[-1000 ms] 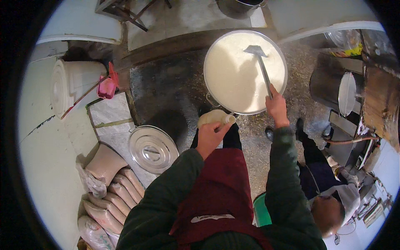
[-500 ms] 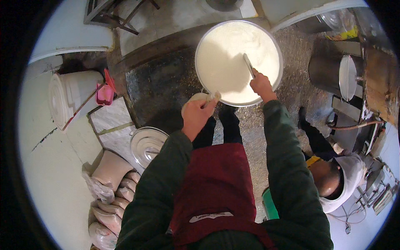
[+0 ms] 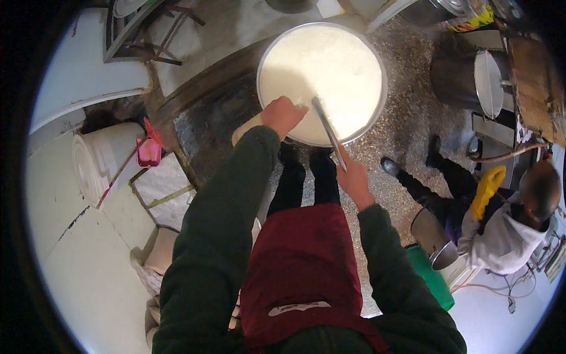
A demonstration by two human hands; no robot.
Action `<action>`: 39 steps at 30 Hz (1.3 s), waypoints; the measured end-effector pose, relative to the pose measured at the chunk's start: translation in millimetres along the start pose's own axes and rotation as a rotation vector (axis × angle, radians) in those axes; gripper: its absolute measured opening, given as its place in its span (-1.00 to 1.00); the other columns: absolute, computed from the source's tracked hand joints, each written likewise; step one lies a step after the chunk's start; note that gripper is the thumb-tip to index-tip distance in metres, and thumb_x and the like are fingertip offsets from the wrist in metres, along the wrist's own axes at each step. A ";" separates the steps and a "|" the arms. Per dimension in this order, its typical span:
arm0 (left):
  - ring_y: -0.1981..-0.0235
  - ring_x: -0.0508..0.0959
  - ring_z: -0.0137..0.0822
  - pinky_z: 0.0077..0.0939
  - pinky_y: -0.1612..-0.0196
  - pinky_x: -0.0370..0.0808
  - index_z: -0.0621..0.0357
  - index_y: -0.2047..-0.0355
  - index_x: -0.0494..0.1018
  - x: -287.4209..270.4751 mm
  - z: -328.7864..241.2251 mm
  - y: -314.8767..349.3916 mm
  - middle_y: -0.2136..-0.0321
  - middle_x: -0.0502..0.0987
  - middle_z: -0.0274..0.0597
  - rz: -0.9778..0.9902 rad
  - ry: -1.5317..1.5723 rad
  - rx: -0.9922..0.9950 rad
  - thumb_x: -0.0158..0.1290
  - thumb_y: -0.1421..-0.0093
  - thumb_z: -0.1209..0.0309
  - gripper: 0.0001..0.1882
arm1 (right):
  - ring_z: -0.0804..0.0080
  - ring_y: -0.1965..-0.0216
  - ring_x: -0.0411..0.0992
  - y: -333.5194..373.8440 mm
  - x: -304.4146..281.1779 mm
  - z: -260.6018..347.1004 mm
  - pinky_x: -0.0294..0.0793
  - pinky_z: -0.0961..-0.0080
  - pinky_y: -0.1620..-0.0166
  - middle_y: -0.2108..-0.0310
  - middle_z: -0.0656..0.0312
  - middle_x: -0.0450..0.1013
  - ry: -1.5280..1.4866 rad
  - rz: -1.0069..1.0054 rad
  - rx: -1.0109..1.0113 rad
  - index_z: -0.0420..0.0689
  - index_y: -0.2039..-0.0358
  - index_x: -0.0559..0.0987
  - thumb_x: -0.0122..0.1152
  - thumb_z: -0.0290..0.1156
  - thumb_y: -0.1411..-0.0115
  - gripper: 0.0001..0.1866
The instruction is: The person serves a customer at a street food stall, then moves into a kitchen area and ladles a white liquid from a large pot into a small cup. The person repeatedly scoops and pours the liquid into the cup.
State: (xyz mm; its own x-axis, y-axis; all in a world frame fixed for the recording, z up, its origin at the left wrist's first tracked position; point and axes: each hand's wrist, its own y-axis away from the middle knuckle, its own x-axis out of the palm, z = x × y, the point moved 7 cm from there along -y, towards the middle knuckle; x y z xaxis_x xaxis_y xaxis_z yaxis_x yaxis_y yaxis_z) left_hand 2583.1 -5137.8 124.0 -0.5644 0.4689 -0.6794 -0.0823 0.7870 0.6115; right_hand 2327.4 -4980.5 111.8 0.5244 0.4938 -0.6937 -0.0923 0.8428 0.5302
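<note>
A large round metal pot [image 3: 384,76] is filled nearly to the rim with a creamy white, milk-like liquid [image 3: 348,59]. My right hand [image 3: 354,182] is closed around a long metal-handled tool [image 3: 328,131], held just outside the near rim. The tool slants up and left, and its far end meets the liquid. Over the pot's near left edge, my left hand [image 3: 284,117] is closed on a pale beige, rounded bag-like thing [image 3: 246,127]. Most of that thing is hidden behind the hand and sleeve, so its kind is unclear.
To the right, a person in a light hooded top with a yellow glove [image 3: 489,189] is beside a metal pot [image 3: 432,233] and a green tub [image 3: 433,283]. A lidded white bin [image 3: 106,156] and pink dustpan [image 3: 150,153] stand left. A steel pot [image 3: 457,79] sits far right.
My left hand has moved forward over the pot with the beige thing. My right hand has drawn back toward me, showing more of the tool. The co-worker has turned and a metal pot shows.
</note>
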 end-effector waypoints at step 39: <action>0.53 0.16 -0.56 -0.34 0.52 0.16 0.35 0.58 0.36 25.1 86.8 179.9 0.65 0.13 -0.32 -0.233 0.889 -0.080 0.29 -0.37 0.21 -0.47 | -0.27 0.27 0.63 -90.1 -98.1 42.4 0.60 -0.14 0.19 0.36 -0.24 0.62 0.252 -0.208 -0.052 0.15 -0.46 0.43 0.33 -0.35 -0.25 -0.27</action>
State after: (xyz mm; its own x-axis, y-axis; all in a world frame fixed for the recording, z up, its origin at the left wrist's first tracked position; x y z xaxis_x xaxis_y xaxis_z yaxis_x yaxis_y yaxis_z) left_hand 2625.4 -4949.6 181.8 -0.9472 -0.2046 -0.2470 -0.3106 0.7772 0.5472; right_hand 2320.1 -5114.0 152.7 0.3113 0.3417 -0.8868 -0.0515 0.9378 0.3433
